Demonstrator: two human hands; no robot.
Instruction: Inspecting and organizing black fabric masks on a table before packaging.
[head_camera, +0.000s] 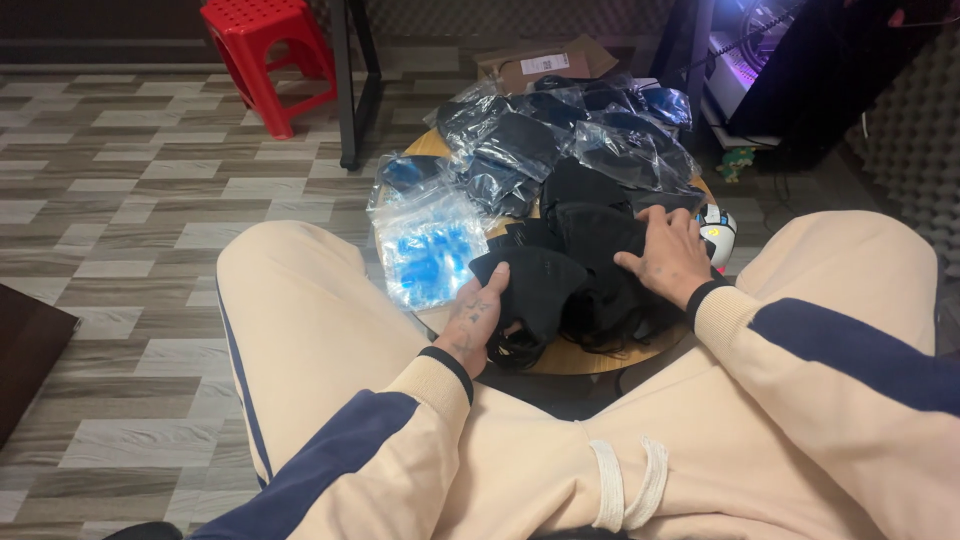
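Observation:
A heap of loose black face masks (575, 255) lies on a small round wooden table (575, 358) between my knees. My left hand (478, 318) rests on the near left side of the heap, thumb on a mask's edge and fingers curled under it. My right hand (672, 255) lies flat on top of the heap at the right, fingers spread. Behind the loose masks are several clear plastic bags with black masks inside (560, 135). A stack of empty clear zip bags with blue print (428, 250) sits at the table's left edge.
A red plastic stool (268, 50) stands at the back left beside a black metal table leg (347, 85). A flat cardboard box (545, 62) lies behind the table. A small white round gadget (718, 232) sits at the table's right edge. Dark furniture stands at back right.

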